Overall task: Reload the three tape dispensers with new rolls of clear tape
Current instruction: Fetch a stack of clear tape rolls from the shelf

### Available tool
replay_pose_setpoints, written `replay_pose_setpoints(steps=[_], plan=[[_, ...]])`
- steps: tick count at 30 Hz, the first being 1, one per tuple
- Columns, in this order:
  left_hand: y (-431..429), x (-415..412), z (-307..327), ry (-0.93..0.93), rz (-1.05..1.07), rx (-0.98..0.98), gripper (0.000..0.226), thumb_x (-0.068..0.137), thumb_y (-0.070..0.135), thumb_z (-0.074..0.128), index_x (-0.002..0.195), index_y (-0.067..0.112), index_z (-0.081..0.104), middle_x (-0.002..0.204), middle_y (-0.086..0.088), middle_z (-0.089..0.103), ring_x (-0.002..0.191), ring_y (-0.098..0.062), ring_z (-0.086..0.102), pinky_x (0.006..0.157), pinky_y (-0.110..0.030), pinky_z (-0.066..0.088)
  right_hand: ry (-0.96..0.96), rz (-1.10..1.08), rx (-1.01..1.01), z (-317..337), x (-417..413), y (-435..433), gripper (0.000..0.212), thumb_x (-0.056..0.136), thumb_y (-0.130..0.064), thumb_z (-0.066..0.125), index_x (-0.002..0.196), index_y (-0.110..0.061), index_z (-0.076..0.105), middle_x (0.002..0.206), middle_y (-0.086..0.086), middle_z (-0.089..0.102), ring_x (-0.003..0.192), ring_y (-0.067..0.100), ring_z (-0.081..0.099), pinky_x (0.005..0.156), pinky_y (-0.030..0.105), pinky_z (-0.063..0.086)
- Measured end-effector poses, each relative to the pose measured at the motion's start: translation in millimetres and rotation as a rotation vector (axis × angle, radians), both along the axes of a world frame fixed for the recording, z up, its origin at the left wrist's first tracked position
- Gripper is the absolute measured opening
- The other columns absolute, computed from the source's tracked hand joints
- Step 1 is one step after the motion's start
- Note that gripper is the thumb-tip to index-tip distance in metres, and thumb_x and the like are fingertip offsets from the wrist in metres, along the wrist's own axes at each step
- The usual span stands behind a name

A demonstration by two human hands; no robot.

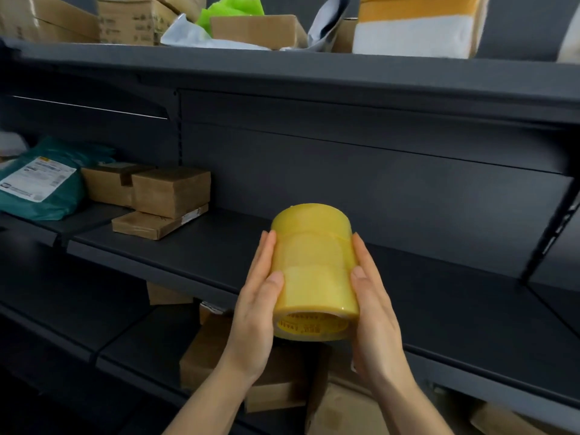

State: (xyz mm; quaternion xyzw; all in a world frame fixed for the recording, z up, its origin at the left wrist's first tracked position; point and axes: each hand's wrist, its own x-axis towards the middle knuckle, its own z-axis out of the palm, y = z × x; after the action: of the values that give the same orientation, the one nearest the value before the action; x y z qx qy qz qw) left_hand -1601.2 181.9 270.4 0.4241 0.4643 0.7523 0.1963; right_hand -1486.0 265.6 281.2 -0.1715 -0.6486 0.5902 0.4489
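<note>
A wrapped stack of three yellowish clear tape rolls (314,265) is held between both hands in front of the dark middle shelf (194,246), tilted with its open core facing me. My left hand (255,309) grips its left side, thumb across the front. My right hand (373,306) grips its right side in the same way. No tape dispenser is in view.
Brown cardboard boxes (163,196) and a teal mailer bag (44,180) lie at the left of the middle shelf. More boxes and bags crowd the top shelf (282,67). Cardboard parcels (282,381) sit on the lower shelf below my hands.
</note>
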Motion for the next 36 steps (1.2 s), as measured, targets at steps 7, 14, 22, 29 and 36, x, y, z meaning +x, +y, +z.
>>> replay_pose_setpoints(steps=[7, 14, 22, 29, 36], plan=[[-18, 88, -19, 0.011, -0.061, -0.010, 0.059, 0.077, 0.055, 0.048, 0.135, 0.054, 0.036, 0.154, 0.013, 0.031, 0.139, -0.017, 0.036, 0.111, -0.052, 0.034, -0.019, -0.028, 0.003, -20, 93, -25, 0.053, 0.078, -0.067, 0.047, 0.130, -0.067, 0.038, 0.143, -0.035, 0.040, 0.133, 0.002, 0.044, 0.108, 0.047, 0.041], [-40, 183, -42, -0.045, -0.144, -0.039, 0.057, 0.079, 0.051, 0.049, 0.135, 0.053, 0.039, 0.154, 0.011, 0.032, 0.139, -0.018, 0.035, 0.112, -0.052, 0.033, -0.052, -0.111, -0.022, -43, 193, -55, 0.053, 0.080, -0.064, 0.048, 0.133, -0.063, 0.039, 0.146, -0.029, 0.041, 0.133, 0.001, 0.044, 0.108, 0.043, 0.041], [-61, 256, -53, -0.070, -0.316, -0.088, 0.057, 0.076, 0.051, 0.052, 0.132, 0.054, 0.044, 0.152, 0.014, 0.034, 0.139, -0.017, 0.036, 0.111, -0.052, 0.033, -0.057, -0.300, -0.072, -53, 275, -98, 0.049, 0.079, -0.063, 0.047, 0.127, -0.067, 0.043, 0.136, -0.037, 0.046, 0.125, -0.007, 0.049, 0.095, 0.028, 0.046], [-82, 304, -61, -0.078, -0.530, -0.149, 0.049, 0.074, 0.056, 0.052, 0.122, 0.065, 0.047, 0.151, 0.022, 0.033, 0.138, -0.008, 0.035, 0.113, -0.048, 0.033, -0.071, -0.533, -0.159, -60, 327, -152, 0.050, 0.074, -0.067, 0.045, 0.124, -0.069, 0.043, 0.126, -0.039, 0.051, 0.112, -0.011, 0.055, 0.084, 0.023, 0.051], [-111, 374, -69, -0.086, -0.760, -0.227, 0.058, 0.071, 0.059, 0.054, 0.127, 0.063, 0.042, 0.150, 0.022, 0.033, 0.136, -0.015, 0.039, 0.109, -0.052, 0.036, -0.057, -0.766, -0.252, -67, 396, -209, 0.042, 0.083, -0.057, 0.043, 0.123, -0.069, 0.045, 0.130, -0.026, 0.053, 0.110, 0.001, 0.060, 0.087, 0.030, 0.053]])
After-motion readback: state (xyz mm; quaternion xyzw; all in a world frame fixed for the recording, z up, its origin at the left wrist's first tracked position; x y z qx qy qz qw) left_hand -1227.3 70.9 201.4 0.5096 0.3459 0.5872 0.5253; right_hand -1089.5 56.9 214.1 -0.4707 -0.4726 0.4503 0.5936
